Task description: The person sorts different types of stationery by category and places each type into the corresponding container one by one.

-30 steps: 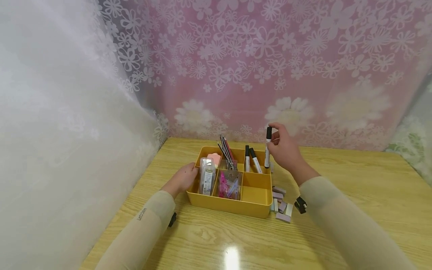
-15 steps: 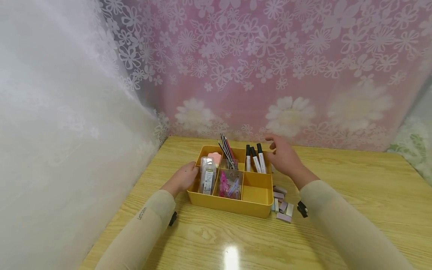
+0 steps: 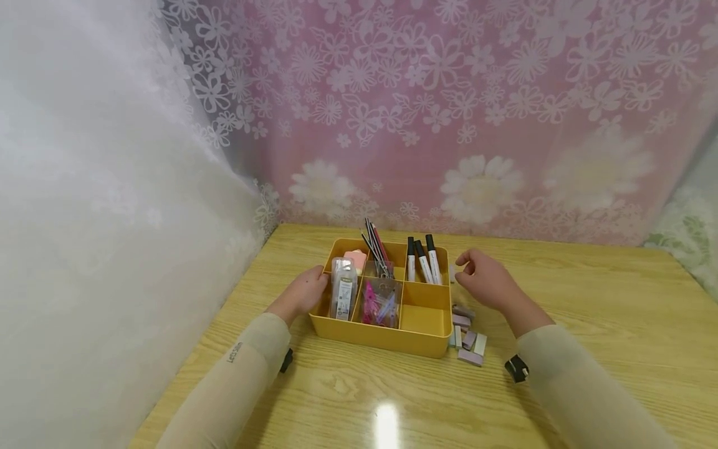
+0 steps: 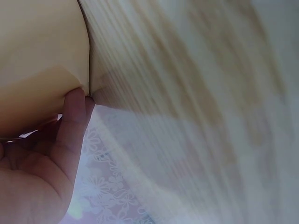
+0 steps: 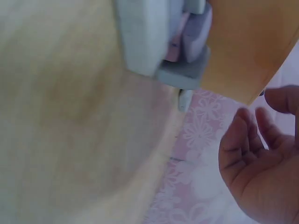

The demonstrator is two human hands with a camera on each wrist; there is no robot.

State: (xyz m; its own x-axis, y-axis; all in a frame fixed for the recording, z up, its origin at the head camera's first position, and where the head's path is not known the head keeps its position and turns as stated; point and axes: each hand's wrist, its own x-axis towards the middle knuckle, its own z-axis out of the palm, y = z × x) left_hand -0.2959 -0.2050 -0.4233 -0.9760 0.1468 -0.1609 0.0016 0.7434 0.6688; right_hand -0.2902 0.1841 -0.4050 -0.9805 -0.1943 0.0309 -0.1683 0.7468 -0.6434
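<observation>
My left hand [image 3: 305, 290] grips the left wall of a yellow compartment organizer [image 3: 381, 337]. The left wrist view shows its fingers against the organizer's pale wall [image 4: 42, 37]. To the right of the organizer, my right hand [image 3: 487, 280] hovers with loosely bent fingers and nothing in it, also visible in the right wrist view. Several black-capped white markers [image 3: 434, 267] lean in the back right compartment. Beside the organizer's right wall lies a pile of small lilac, white and grey blocks [image 3: 470, 357], close up in the right wrist view.
Pencils [image 3: 377, 246] stand in the back middle compartment, with a pink item [image 3: 356, 258] to their left. In front are a clear labelled case [image 3: 344, 293] and a clear box of pink and purple pieces [image 3: 371, 305]. Floral curtain [image 3: 392, 125] hangs behind the wooden table [image 3: 336, 386].
My right hand lowered a marker into the back right compartment and let go of it. Then it moved right and down, towards the blocks. My left hand stayed on the organizer.
</observation>
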